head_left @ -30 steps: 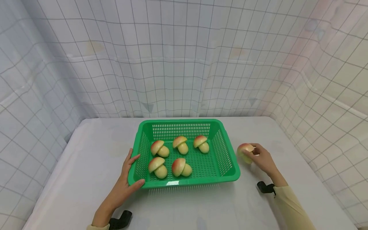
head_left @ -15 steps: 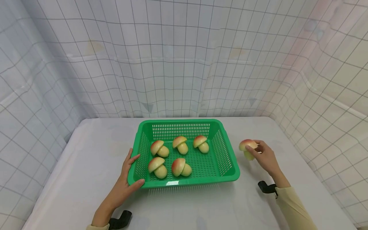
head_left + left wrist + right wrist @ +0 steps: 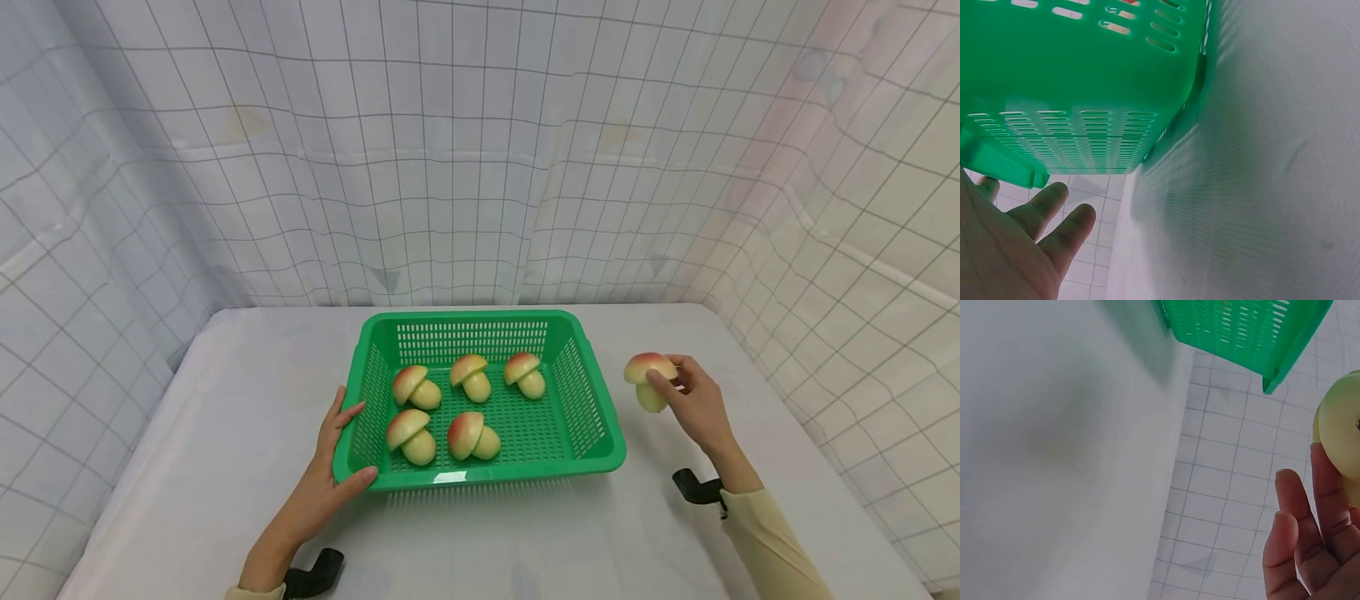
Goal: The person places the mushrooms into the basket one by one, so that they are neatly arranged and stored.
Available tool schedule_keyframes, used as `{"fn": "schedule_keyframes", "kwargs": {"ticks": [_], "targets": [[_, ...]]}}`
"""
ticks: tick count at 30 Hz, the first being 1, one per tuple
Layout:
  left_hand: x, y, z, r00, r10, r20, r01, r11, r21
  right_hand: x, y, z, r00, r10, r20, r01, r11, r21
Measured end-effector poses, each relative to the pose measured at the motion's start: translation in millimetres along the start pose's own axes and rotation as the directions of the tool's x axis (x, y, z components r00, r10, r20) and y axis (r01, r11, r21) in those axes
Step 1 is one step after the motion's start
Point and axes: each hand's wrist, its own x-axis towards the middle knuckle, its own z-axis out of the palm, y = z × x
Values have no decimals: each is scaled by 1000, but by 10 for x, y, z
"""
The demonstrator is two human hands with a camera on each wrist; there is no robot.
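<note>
My right hand (image 3: 697, 407) pinches a toy mushroom (image 3: 649, 367) by its red-and-cream cap, above the table to the right of the green basket (image 3: 525, 476). Its pale stem points down. In the right wrist view, the rounded mushroom (image 3: 1340, 419) shows at the edge beside the fingers (image 3: 1330, 487). At the basket's left end, my left hand (image 3: 324, 492) touches the rim with spread fingers, the thumb at the near corner. The left wrist view has those fingers (image 3: 1072, 231) extended below the basket wall. Inside the basket lie several similar mushrooms, including one mushroom (image 3: 471, 435) near the front.
A white cloth covers the table (image 3: 480, 542) under the basket. White gridded curtains (image 3: 465, 167) rise behind it and along both sides. Black wrist mounts (image 3: 696, 487) stick out from both forearms.
My right hand has lifted the mushroom off the table and slightly to the right, and its stem hangs more upright. The left hand and the basket stay in place.
</note>
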Motion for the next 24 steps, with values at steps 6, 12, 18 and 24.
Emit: {"fn": "schedule_keyframes", "kwargs": {"ticks": [6,12,18,24], "targets": [[2,4,0,1000,0,0,0,1000,3,-36,-153,4,999,-49,-12,49,999,22],[3,30,1,1000,4,5,-4,1000,3,-30,-253,29,995,-99,10,98,995,34],[3,56,-7,1000,14,7,-14,1000,-2,-2,-355,34,990,-122,76,116,990,77],[-3,55,-9,1000,15,5,-15,1000,-1,63,-476,45,982,-115,149,98,988,116]]}}
